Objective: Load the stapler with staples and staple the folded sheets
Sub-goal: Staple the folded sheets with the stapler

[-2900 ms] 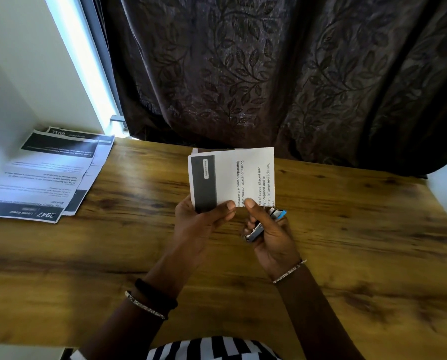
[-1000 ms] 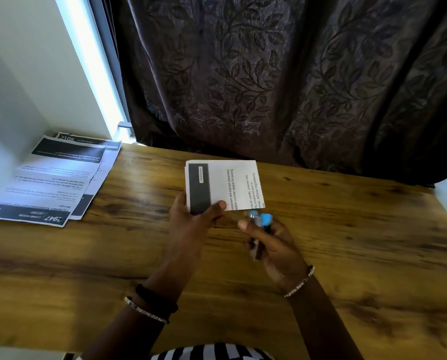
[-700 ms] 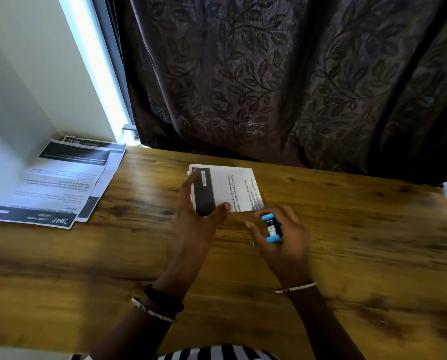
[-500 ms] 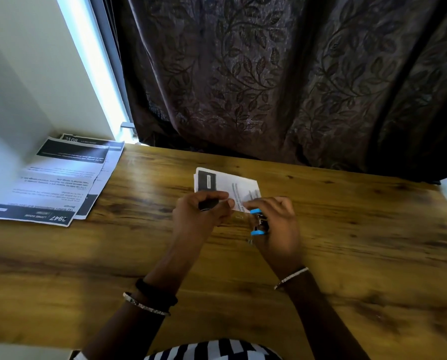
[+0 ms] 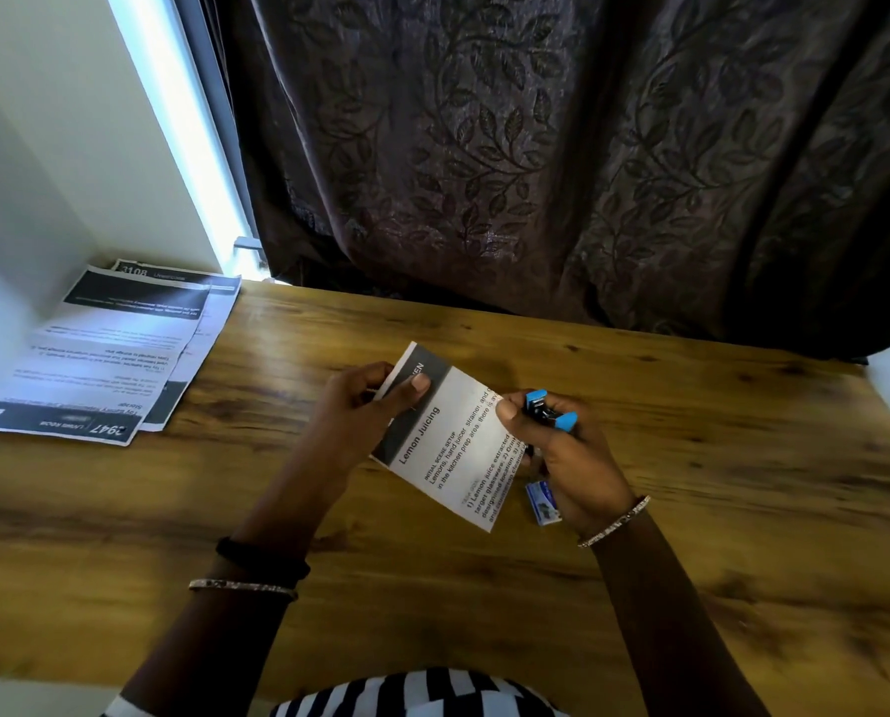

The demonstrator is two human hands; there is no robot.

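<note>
My left hand [image 5: 362, 406] pinches the upper left corner of the folded sheets [image 5: 450, 447], a white printed page with a dark band reading "Lemon Juicing", tilted above the wooden table [image 5: 717, 509]. My right hand [image 5: 567, 452] grips a small black stapler with blue ends [image 5: 549, 412] at the sheets' right edge, thumb resting on the paper. A small blue and white staple box [image 5: 542, 501] lies on the table just under my right hand, partly hidden by it.
Several printed sheets [image 5: 106, 354] lie flat at the table's far left against the white wall. A dark leaf-patterned curtain [image 5: 536, 157] hangs behind the table's back edge. A white surface borders the table's right end.
The folded sheets have been turned over and rotated, so the "Lemon Juicing" side faces me. My right hand brought the stapler up to the paper's right edge.
</note>
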